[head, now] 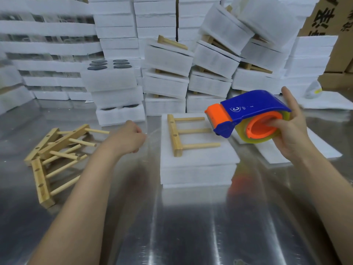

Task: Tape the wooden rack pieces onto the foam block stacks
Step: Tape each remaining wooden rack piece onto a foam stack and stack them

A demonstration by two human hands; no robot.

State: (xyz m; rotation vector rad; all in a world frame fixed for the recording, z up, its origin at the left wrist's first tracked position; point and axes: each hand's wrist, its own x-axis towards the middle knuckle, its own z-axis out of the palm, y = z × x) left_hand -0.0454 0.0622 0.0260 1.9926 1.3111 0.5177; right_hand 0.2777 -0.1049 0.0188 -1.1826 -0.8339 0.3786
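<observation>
A wooden rack piece (176,135) with three dowels lies flat on a white foam block stack (198,165) in the middle of the metal table (191,226). My right hand (290,134) holds a blue and orange tape dispenser (248,113) above the stack's right side, fingers inside the roll's core. My left hand (129,137) hovers left of the stack, fingers pinched together as if on the clear tape's end; the tape itself is too faint to make out. A loose pile of rack pieces (55,157) lies further left.
Tall piles of white foam blocks (168,60), some with wooden racks on them, fill the back of the table. One block shows dark round discs (109,64). Thin foam sheets (298,152) lie at the right. Cardboard boxes (332,18) stand at the far right.
</observation>
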